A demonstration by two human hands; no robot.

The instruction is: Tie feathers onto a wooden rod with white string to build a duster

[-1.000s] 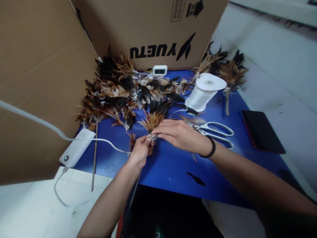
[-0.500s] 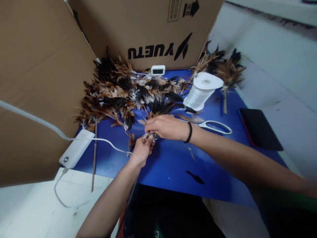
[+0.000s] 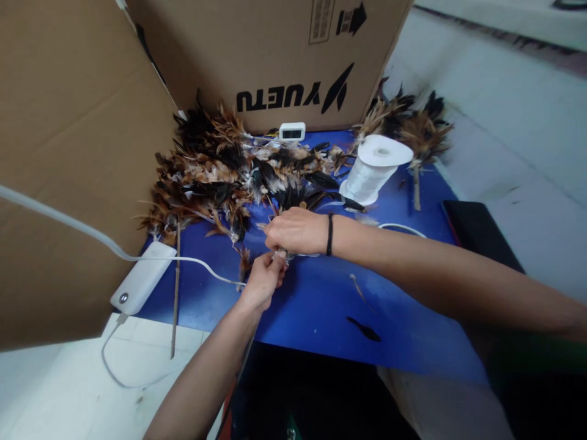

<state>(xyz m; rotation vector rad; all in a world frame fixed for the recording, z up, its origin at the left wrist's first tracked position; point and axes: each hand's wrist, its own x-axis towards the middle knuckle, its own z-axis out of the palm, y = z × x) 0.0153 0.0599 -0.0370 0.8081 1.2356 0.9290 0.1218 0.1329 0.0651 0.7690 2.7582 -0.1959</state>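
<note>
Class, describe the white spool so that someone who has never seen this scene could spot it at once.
Find the big cardboard box with upside-down black lettering at the back of the blue table. Near its lower right corner as pictured, beyond the right hand, is the white spool. Its broad, flat white top sets it apart from the brown and black feathers beside it.

The right hand point(image 3: 293, 231) hides much of the feather bundle point(image 3: 293, 197), its forearm point(image 3: 389, 250) apparently most of the scissors point(image 3: 403, 226).
</note>
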